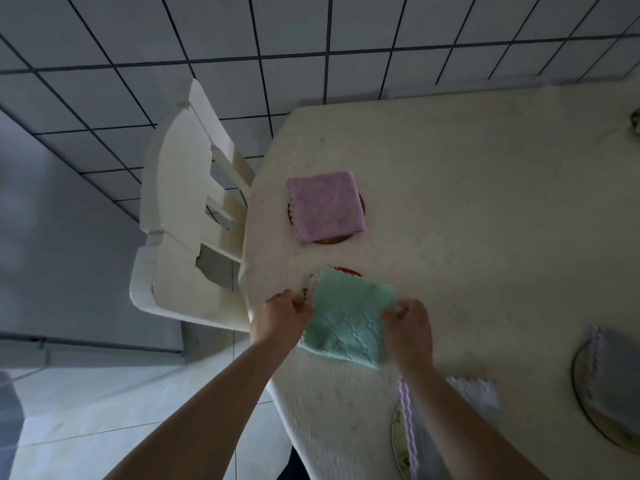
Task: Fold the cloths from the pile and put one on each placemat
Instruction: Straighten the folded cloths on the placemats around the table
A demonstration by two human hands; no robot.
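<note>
1. The tabletop (485, 188) fills the right side of the view, covered in a cream cloth with a faint speckled print; its rounded edge runs down the left toward the person.
2. A white plastic chair (180, 216) stands on the tiled floor (104, 98) just beside the tabletop's left edge.
3. A folded grey cloth (613, 372) lies on a round placemat (578, 396) at the right edge of the view, partly cut off.
4. A folded green cloth (346, 320) is held between both hands near the tabletop's near-left edge. Beyond its far edge a sliver of a round red-rimmed placemat (348, 270) shows; blur makes it hard to tell whether the cloth already touches it.
5. A folded pink cloth (325, 206) lies flat on a round brown placemat (361, 202) farther out, well apart from the green one.
6. A pale lilac cloth (474, 393) with a purple scalloped edge lies under the right forearm, over another round placemat (398, 431).
7. The left hand (282, 315) pinches the green cloth's left edge, fingers curled round it.
8. The right hand (410, 332) grips the cloth's right edge, thumb and fingers curled over the fabric.
</note>
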